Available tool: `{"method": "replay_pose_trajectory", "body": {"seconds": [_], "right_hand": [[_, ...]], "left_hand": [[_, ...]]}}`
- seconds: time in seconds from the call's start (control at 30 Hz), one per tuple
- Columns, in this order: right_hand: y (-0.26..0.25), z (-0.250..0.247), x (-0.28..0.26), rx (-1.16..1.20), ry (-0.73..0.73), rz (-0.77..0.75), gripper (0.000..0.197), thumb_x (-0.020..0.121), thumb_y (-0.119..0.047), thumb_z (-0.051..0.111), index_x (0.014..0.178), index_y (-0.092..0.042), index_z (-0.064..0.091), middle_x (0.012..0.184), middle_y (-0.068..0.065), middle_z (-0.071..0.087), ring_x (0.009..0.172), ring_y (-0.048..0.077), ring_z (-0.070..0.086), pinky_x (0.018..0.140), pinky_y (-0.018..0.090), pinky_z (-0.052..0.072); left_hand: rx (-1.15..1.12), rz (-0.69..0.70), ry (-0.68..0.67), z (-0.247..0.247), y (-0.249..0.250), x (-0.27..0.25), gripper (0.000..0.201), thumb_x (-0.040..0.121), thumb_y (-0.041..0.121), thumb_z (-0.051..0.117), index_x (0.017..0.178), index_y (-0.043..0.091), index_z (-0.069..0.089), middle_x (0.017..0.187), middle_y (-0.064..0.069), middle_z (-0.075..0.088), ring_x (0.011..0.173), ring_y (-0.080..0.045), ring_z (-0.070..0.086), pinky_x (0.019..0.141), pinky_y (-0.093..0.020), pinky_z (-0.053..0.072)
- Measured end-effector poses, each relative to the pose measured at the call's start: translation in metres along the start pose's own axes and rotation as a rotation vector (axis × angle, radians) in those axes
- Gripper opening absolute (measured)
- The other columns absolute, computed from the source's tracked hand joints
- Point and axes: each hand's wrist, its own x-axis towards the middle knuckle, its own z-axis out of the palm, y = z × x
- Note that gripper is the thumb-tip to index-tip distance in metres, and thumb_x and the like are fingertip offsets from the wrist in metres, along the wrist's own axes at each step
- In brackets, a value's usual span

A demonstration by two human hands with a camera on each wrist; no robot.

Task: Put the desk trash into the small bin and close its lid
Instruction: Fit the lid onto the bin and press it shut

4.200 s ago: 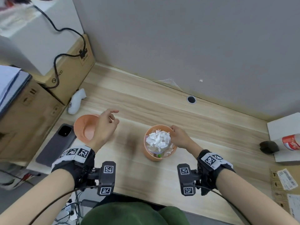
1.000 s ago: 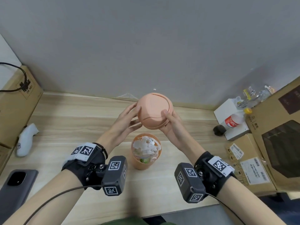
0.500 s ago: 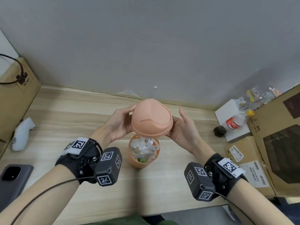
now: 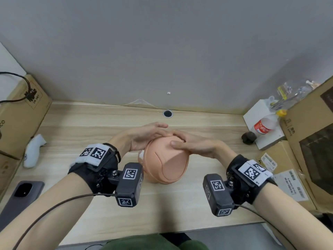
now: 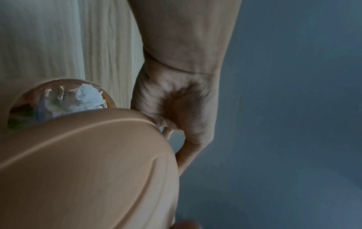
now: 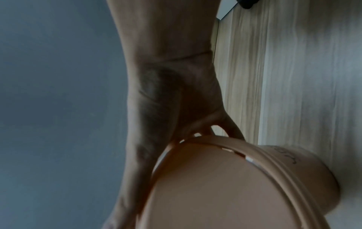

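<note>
The small peach bin stands on the wooden desk with its domed lid set on top. My left hand lies with straight fingers on the lid's far left side. The right hand presses flat on the crown, thumb toward me. In the left wrist view the lid shows a gap at its flap, with crumpled white paper and clear plastic inside. The right wrist view shows the lid over the bin's wall, with the fingers on the dome's far edge.
A dark phone and a white controller lie at the left, beside a cardboard box. At the right are stacked boxes, a lying bottle and a dark lump. A grey wall stands close behind the cable hole.
The lid came down from the air above the bin onto it, covering the paper. Both hands slid from the lid's sides to its top.
</note>
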Motion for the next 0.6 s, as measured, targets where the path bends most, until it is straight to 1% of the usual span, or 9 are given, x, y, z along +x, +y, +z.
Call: {"method": "replay_pose_trajectory", "body": {"seconds": [0.07,0.13,0.23,0.33,0.4,0.47,0.5,0.57,0.6], "right_hand": [[0.005,-0.001,-0.008,-0.008,-0.041,-0.024,0.071,0.063,-0.059,0.063,0.128,-0.038,0.041,0.128,-0.009,0.052,0.111,0.009,0.056,0.08,0.028,0.054],[0.011,-0.002,-0.011,-0.042,-0.046,-0.049,0.071,0.065,-0.052,0.07,0.128,-0.04,0.04,0.122,-0.011,0.053,0.102,0.004,0.057,0.071,0.021,0.051],[0.02,-0.002,-0.012,-0.069,0.002,-0.059,0.069,0.073,-0.036,0.075,0.13,-0.037,0.036,0.111,-0.012,0.051,0.097,0.003,0.056,0.076,0.027,0.053],[0.028,-0.005,-0.01,0.003,0.056,-0.082,0.075,0.068,-0.039,0.075,0.13,-0.032,0.034,0.112,-0.008,0.05,0.099,0.007,0.057,0.074,0.027,0.054],[0.036,-0.01,-0.008,0.133,0.116,-0.102,0.085,0.061,-0.046,0.077,0.132,-0.029,0.033,0.122,-0.002,0.049,0.105,0.014,0.057,0.074,0.031,0.055],[0.042,-0.018,-0.003,0.418,0.222,-0.124,0.093,0.056,-0.052,0.079,0.133,-0.025,0.034,0.133,0.005,0.045,0.114,0.021,0.054,0.081,0.045,0.057],[0.044,-0.022,-0.001,0.59,0.26,-0.146,0.09,0.058,-0.054,0.08,0.132,-0.023,0.039,0.137,0.008,0.044,0.118,0.024,0.053,0.084,0.05,0.055],[0.04,-0.027,0.0,0.819,0.311,-0.187,0.062,0.071,-0.055,0.07,0.123,-0.025,0.053,0.139,0.012,0.05,0.12,0.027,0.053,0.084,0.051,0.054],[0.039,-0.028,0.001,0.882,0.32,-0.191,0.051,0.076,-0.054,0.063,0.119,-0.027,0.056,0.136,0.011,0.054,0.119,0.026,0.055,0.082,0.048,0.054]], "left_hand": [[-0.022,-0.009,0.032,0.005,-0.001,0.002,0.056,0.092,0.013,0.06,0.141,0.015,0.032,0.131,-0.016,0.058,0.098,-0.019,0.064,0.08,-0.03,0.054],[0.016,-0.003,0.106,0.009,-0.005,0.006,0.062,0.089,0.015,0.066,0.141,0.013,0.032,0.123,-0.014,0.06,0.092,-0.016,0.065,0.067,-0.026,0.057],[0.024,0.034,0.236,0.012,-0.013,0.013,0.059,0.088,0.015,0.068,0.138,0.014,0.035,0.111,-0.012,0.059,0.083,-0.014,0.062,0.057,-0.023,0.054],[-0.166,0.095,0.302,0.012,-0.015,0.015,0.031,0.092,0.02,0.062,0.119,0.013,0.048,0.095,-0.006,0.052,0.071,-0.016,0.054,0.06,-0.028,0.049],[-0.257,0.139,0.308,0.008,-0.013,0.011,0.028,0.093,0.027,0.057,0.117,0.014,0.053,0.097,-0.006,0.055,0.074,-0.019,0.055,0.066,-0.033,0.045],[-0.265,0.198,0.257,0.004,-0.013,0.006,0.03,0.094,0.03,0.054,0.119,0.015,0.058,0.096,-0.005,0.062,0.076,-0.02,0.059,0.07,-0.033,0.049],[-0.256,0.227,0.2,0.004,-0.014,0.003,0.025,0.093,0.03,0.055,0.113,0.017,0.064,0.094,-0.005,0.064,0.077,-0.02,0.062,0.076,-0.034,0.051],[-0.251,0.266,0.09,0.006,-0.017,0.0,0.021,0.09,0.03,0.057,0.101,0.017,0.069,0.098,-0.006,0.068,0.085,-0.021,0.066,0.093,-0.037,0.049],[-0.243,0.286,0.055,0.009,-0.019,0.0,0.023,0.09,0.029,0.057,0.104,0.015,0.068,0.103,-0.006,0.069,0.09,-0.021,0.066,0.098,-0.037,0.047]]}}
